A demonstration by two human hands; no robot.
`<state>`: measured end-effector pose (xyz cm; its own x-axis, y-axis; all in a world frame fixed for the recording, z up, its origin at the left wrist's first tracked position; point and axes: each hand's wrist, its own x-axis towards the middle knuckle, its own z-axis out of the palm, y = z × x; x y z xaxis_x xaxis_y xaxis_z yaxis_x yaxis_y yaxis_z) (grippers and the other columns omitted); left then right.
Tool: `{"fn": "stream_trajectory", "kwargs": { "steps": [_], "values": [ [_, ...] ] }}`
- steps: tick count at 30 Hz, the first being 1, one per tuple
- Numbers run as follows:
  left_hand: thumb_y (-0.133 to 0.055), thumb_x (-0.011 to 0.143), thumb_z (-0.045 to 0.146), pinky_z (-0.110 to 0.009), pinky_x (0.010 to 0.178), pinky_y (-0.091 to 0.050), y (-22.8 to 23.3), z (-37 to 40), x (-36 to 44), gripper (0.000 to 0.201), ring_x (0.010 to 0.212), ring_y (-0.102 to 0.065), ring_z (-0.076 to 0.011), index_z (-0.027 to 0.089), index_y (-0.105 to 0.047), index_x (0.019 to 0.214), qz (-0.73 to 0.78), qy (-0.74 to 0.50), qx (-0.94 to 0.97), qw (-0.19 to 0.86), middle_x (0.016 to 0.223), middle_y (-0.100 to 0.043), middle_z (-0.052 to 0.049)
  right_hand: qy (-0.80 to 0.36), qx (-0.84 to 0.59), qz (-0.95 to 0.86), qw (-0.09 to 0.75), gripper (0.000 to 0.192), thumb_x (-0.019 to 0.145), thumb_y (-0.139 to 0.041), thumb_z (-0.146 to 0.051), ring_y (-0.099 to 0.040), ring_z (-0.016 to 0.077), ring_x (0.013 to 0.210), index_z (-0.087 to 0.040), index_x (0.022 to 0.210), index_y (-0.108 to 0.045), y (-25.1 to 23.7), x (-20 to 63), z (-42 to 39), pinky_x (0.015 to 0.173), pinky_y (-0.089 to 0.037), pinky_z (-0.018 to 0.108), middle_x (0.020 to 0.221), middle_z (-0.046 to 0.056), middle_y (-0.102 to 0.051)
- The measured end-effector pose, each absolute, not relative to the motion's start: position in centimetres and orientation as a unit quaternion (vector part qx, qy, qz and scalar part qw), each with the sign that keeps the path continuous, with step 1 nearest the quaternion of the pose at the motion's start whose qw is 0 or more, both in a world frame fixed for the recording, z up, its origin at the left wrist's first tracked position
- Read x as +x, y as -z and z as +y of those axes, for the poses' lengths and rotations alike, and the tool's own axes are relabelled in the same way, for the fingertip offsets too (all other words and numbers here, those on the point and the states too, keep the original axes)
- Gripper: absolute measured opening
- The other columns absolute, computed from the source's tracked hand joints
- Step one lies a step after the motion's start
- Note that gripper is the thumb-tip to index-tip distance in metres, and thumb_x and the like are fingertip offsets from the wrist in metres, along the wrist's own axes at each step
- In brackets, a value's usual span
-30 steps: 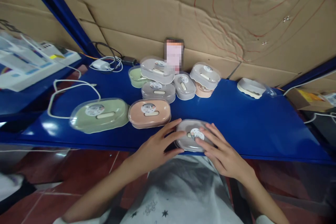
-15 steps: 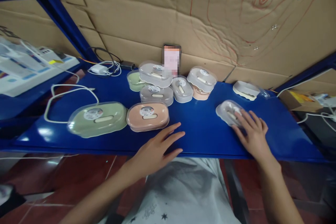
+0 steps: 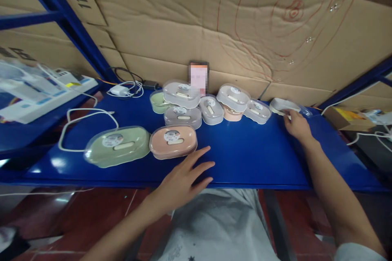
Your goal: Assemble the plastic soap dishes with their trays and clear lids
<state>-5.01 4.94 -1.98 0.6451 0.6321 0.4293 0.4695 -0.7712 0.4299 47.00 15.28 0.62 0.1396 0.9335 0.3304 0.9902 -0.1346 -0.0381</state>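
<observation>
My left hand [image 3: 188, 173] hovers at the table's front edge, fingers spread and holding nothing. Closest to it is a pink oval box [image 3: 173, 142] with a clear lid, a label and a cream slot-shaped piece. Beside that lies a larger green lidded box [image 3: 118, 147]. My right hand [image 3: 297, 124] reaches to the far right, fingers bent over the near edge of a grey-and-cream box [image 3: 280, 105], whose right part is partly covered. To its left rests a small grey lidded box [image 3: 259, 111], against a grey box [image 3: 234, 97] stacked on a pink one [image 3: 232, 114].
More grey boxes [image 3: 183, 117] and a small green one [image 3: 157, 104] cluster at the back centre. A phone [image 3: 199, 77] leans on the cardboard wall [image 3: 159, 16]. White cables [image 3: 63, 130] lie at left; an open carton [image 3: 347, 120] stands at right.
My right hand has let go of the small grey box, now farther back and left beside the stack, and has moved to the grey-and-cream box. My left hand stays nearly still.
</observation>
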Motion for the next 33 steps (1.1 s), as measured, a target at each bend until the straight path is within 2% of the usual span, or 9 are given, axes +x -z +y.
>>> {"fn": "stream_trajectory", "kwargs": {
  "steps": [5, 11, 16, 21, 23, 25, 28, 31, 33],
  "values": [
    [-0.062, 0.107, 0.034, -0.056, 0.116, -0.056, 1.9, 5.0, -5.0, 0.032, 0.148, -0.056, -0.0317, 0.024, -0.065, 0.138, 0.297, -0.288, 0.900, 0.136, 0.165, -0.050, -0.012, 0.117, -0.775, -0.616, 0.072, 0.051, 0.104, -0.049, -0.038, -0.064, 0.0418, 0.127, -0.010, 0.145, -0.059, -0.4, 47.1, 14.3, 0.105, -0.050, 0.062, 0.132, 0.026, -0.070],
    [-0.061, 0.108, 0.033, -0.054, 0.116, -0.057, 1.9, 5.1, -5.0, 0.031, 0.145, -0.058, -0.0304, 0.025, -0.064, 0.137, 0.292, -0.284, 0.904, 0.131, 0.163, -0.051, -0.012, 0.123, -0.753, -0.646, 0.027, 0.038, 0.104, -0.053, -0.042, -0.068, 0.0372, 0.117, -0.018, 0.127, -0.073, -0.5, 44.4, 8.5, 0.099, -0.051, 0.055, 0.124, 0.018, -0.073],
    [-0.062, 0.107, 0.034, -0.054, 0.117, -0.056, 2.0, 4.9, -4.9, 0.040, 0.145, -0.058, -0.0305, 0.025, -0.059, 0.146, 0.280, -0.276, 0.912, 0.118, 0.163, -0.051, -0.013, 0.124, -0.661, -0.734, 0.094, 0.035, 0.109, -0.048, -0.039, -0.073, 0.0336, 0.108, -0.025, 0.130, -0.072, -0.1, 36.4, 0.9, 0.089, -0.054, 0.049, 0.118, 0.013, -0.077],
    [-0.063, 0.106, 0.036, -0.057, 0.121, -0.051, 1.6, 5.0, -4.8, 0.055, 0.155, -0.046, -0.0345, 0.028, -0.049, 0.159, 0.236, -0.243, 0.937, 0.090, 0.172, -0.041, -0.013, -0.054, -0.446, -0.879, 0.160, 0.046, 0.110, -0.049, -0.028, -0.070, 0.0251, 0.124, -0.032, 0.156, -0.055, -2.3, 29.7, 0.4, 0.105, -0.056, 0.046, 0.136, 0.007, -0.074],
    [-0.062, 0.107, 0.035, -0.059, 0.123, -0.048, 1.5, 5.1, -4.7, 0.054, 0.158, -0.042, -0.0362, 0.027, -0.049, 0.159, 0.239, -0.235, 0.940, 0.073, 0.172, -0.040, -0.013, -0.029, -0.456, -0.869, 0.190, 0.044, 0.110, -0.047, -0.027, -0.070, 0.0246, 0.124, -0.030, 0.153, -0.058, -3.4, 31.0, 3.1, 0.108, -0.054, 0.046, 0.135, 0.006, -0.075],
    [-0.060, 0.108, 0.032, -0.059, 0.122, -0.047, 1.4, 5.2, -4.6, 0.045, 0.155, -0.046, -0.0357, 0.024, -0.055, 0.153, 0.249, -0.232, 0.938, 0.062, 0.167, -0.048, -0.013, 0.054, -0.541, -0.816, 0.196, 0.042, 0.111, -0.042, -0.032, -0.068, 0.0269, 0.127, -0.026, 0.147, -0.063, -3.9, 34.3, 6.8, 0.113, -0.051, 0.048, 0.137, 0.008, -0.074],
    [-0.055, 0.110, 0.025, -0.054, 0.116, -0.052, 1.5, 5.2, -4.6, 0.032, 0.140, -0.060, -0.0305, 0.021, -0.063, 0.141, 0.243, -0.237, 0.938, 0.070, 0.149, -0.065, -0.011, 0.118, -0.641, -0.733, 0.193, 0.059, 0.112, -0.029, -0.048, -0.056, 0.0336, 0.143, -0.015, 0.153, -0.055, -3.6, 40.6, 12.3, 0.119, -0.044, 0.057, 0.152, 0.018, -0.063],
    [-0.055, 0.110, 0.021, -0.047, 0.109, -0.056, 1.7, 5.0, -4.7, 0.027, 0.129, -0.067, -0.0252, 0.022, -0.065, 0.135, 0.219, -0.264, 0.935, 0.088, 0.140, -0.071, -0.008, 0.132, -0.690, -0.689, 0.177, 0.082, 0.106, -0.025, -0.072, -0.059, 0.0417, 0.133, -0.009, 0.148, -0.057, -2.6, 45.4, 15.0, 0.110, -0.041, 0.072, 0.142, 0.025, -0.066],
    [-0.056, 0.110, 0.020, -0.043, 0.108, -0.056, 1.8, 5.0, -4.8, 0.026, 0.129, -0.067, -0.0236, 0.023, -0.066, 0.133, 0.212, -0.288, 0.929, 0.094, 0.140, -0.071, -0.008, 0.129, -0.704, -0.681, 0.155, 0.089, 0.101, -0.024, -0.082, -0.064, 0.0405, 0.119, -0.013, 0.136, -0.067, -1.8, 47.0, 14.9, 0.103, -0.045, 0.069, 0.130, 0.026, -0.072]
  ]
}}
